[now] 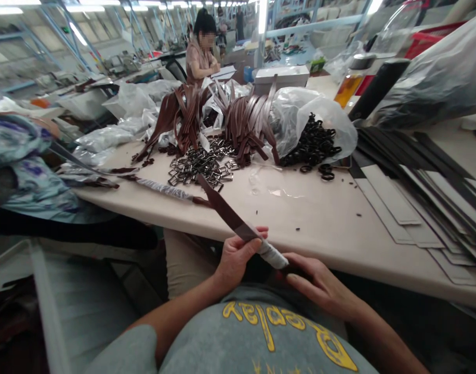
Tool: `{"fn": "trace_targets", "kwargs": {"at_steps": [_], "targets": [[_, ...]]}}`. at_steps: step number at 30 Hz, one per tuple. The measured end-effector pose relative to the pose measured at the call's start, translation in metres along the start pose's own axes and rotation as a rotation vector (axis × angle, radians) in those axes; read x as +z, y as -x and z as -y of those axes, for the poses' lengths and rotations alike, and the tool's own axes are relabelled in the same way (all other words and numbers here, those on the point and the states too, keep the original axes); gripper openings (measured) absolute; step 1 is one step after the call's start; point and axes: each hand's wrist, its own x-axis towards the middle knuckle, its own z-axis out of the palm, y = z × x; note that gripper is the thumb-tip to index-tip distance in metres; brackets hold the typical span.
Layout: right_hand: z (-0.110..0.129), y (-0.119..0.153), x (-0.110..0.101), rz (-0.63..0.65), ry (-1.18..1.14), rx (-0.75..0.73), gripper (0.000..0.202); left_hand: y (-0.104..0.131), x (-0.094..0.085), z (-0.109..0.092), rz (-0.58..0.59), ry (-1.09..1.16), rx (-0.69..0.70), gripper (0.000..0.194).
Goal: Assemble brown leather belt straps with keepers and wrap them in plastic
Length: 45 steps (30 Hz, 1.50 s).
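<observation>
A brown leather strap (227,215) slants across the front edge of the table, its pointed end toward the metal buckles (201,162). Part of its length is wrapped in a clear-white plastic film (274,256). My left hand (238,254) is closed on the strap just above the wrapped part, thumb on top. My right hand (316,283) is closed around the dark lower end, close to my body. What lies under the right fingers is hidden. A similar wrapped strap (163,190) lies on the table to the left.
Brown straps (248,122) are heaped behind the buckles. An open plastic bag (345,132) spills black rings (314,140). Flat dark and pale strips (421,208) are stacked at right, near a bottle (353,80). A person's patterned sleeve (23,161) is at left; another person (201,52) sits behind.
</observation>
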Motion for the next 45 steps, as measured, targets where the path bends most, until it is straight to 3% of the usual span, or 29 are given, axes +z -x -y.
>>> {"fn": "trace_targets", "kwargs": {"at_steps": [2, 6, 9, 12, 16, 21, 25, 29, 32, 37, 40, 45], "targets": [[0.009, 0.000, -0.001, 0.028, -0.104, -0.011, 0.041, 0.003, 0.003, -0.002, 0.035, -0.029, -0.011, 0.023], [0.009, -0.002, 0.010, -0.055, -0.158, 0.041, 0.042, 0.004, 0.008, -0.006, 0.131, -0.049, -0.051, 0.037], [0.001, 0.007, 0.012, 0.004, -0.265, 0.154, 0.050, -0.007, -0.001, -0.019, 0.028, 0.031, 0.002, 0.053], [-0.002, 0.022, 0.003, 0.046, -0.306, 0.237, 0.052, -0.026, -0.023, -0.039, -0.122, 0.087, 0.070, 0.057], [0.001, 0.035, -0.010, 0.037, -0.297, 0.283, 0.054, -0.041, -0.047, -0.056, -0.134, -0.060, 0.033, 0.046], [-0.006, 0.050, -0.025, 0.067, -0.290, 0.312, 0.058, -0.034, -0.051, -0.050, -0.110, -0.154, -0.031, 0.054], [-0.022, 0.080, -0.045, 0.065, -0.259, 0.448, 0.060, -0.028, -0.048, -0.041, -0.138, -0.123, -0.068, 0.058], [-0.030, 0.101, -0.062, -0.002, -0.071, 0.480, 0.052, -0.022, -0.041, -0.029, -0.147, -0.112, -0.154, 0.059], [-0.025, 0.087, -0.051, -0.078, 0.109, 0.352, 0.042, -0.012, -0.021, -0.013, -0.089, -0.157, -0.198, 0.056], [-0.017, 0.031, 0.002, -0.171, 0.050, 0.103, 0.031, 0.000, 0.013, 0.014, 0.152, -0.200, -0.289, 0.051], [-0.021, 0.018, 0.016, -0.236, 0.072, 0.092, 0.032, -0.003, 0.008, 0.015, 0.197, -0.242, -0.300, 0.045], [-0.032, 0.024, 0.008, -0.194, 0.142, 0.143, 0.028, -0.008, -0.019, 0.013, 0.166, -0.376, -0.393, 0.040]]}}
